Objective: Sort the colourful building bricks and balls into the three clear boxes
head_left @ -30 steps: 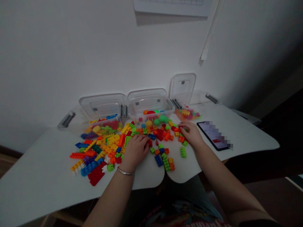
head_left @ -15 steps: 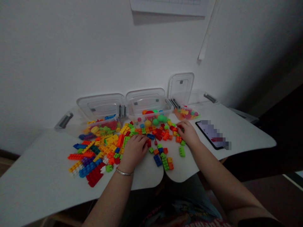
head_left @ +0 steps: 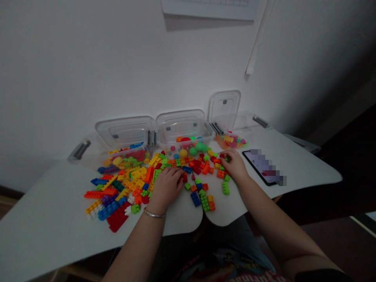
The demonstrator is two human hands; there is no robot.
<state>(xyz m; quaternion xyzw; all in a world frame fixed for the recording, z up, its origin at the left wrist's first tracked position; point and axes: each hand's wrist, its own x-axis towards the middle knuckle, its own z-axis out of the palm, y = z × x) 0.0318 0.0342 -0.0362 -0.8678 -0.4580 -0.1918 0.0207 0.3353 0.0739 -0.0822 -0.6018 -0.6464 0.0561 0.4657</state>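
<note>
Many colourful toy building blocks (head_left: 138,178) are spread over the white table in front of me. My left hand (head_left: 169,184), with a silver bangle at its wrist, rests among them palm down, its fingers curled. A red building block (head_left: 184,178) shows at its thumb and fingertips. My right hand (head_left: 234,163) is at the right side of the spread, fingers bent and pinched together near small red and orange blocks (head_left: 221,173); what is between them is too small to make out. A curved green block (head_left: 225,188) lies just below that hand.
Three clear plastic boxes stand along the wall with lids raised: a left box (head_left: 123,150), a middle box (head_left: 167,145) with balls, and a right box (head_left: 232,137). A phone (head_left: 260,168) lies right of my right hand. The table's front edge has a notch (head_left: 203,219).
My right hand has shifted very slightly, and the green block below it has turned or slid a little. My left hand stays in place.
</note>
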